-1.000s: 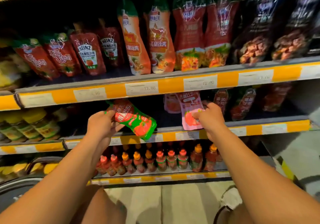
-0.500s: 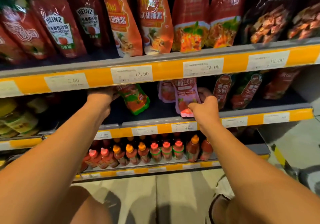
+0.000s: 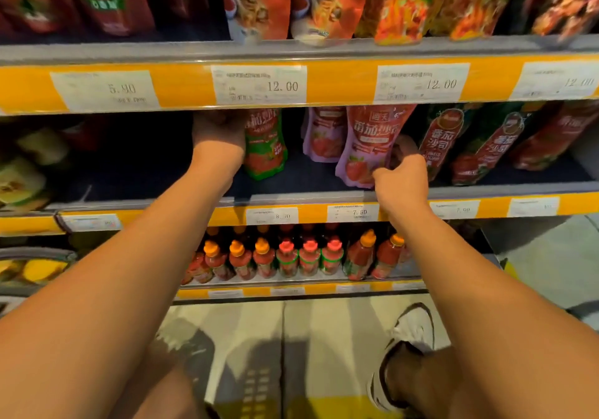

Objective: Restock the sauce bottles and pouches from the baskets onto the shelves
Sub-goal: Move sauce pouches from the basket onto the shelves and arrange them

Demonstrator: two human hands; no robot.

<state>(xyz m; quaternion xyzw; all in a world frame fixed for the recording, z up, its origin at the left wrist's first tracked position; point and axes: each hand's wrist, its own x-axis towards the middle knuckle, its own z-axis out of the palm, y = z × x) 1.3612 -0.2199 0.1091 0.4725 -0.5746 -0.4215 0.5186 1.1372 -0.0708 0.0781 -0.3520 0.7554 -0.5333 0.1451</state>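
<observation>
Both arms reach into the middle shelf (image 3: 291, 196) of a shop rack. The left hand (image 3: 217, 133) is deep under the shelf above, at the upper part of a red and green pouch (image 3: 264, 146) that stands upright on the shelf; its fingers are hidden by the price strip, so I cannot tell whether they grip the pouch or only touch it. The right hand (image 3: 402, 175) is curled round the lower right edge of a pink pouch (image 3: 364, 149) with a strawberry picture, thumb at the front and fingers behind it. This pouch leans a little to the left, its base on the shelf near the front edge. A second pink pouch (image 3: 321, 136) stands just behind it, and dark red pouches (image 3: 436, 139) stand to the right. Small sauce bottles (image 3: 288, 258) with orange and red caps fill the shelf below.
</observation>
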